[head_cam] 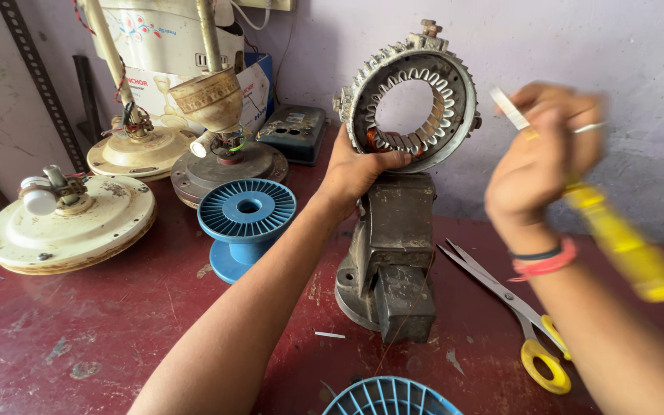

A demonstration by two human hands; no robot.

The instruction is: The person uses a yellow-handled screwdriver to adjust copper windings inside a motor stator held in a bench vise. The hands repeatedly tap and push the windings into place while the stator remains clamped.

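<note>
A round metal fan stator (413, 92) with slotted teeth stands upright on top of a grey bench vise (393, 253). My left hand (355, 170) grips the stator's lower left rim, thumb inside the ring. My right hand (543, 157), blurred by motion, is raised to the right of the stator and holds a yellow-handled tool (624, 246) together with a small white strip (509, 107). Red and dark bands circle that wrist.
Yellow-handled scissors (528, 323) lie right of the vise on the dark red bench (117, 323). A blue plastic spool (246, 219) stands left of it, another blue spool (390, 398) at the front edge. Several cream ceiling fan motors (67, 223) fill the left.
</note>
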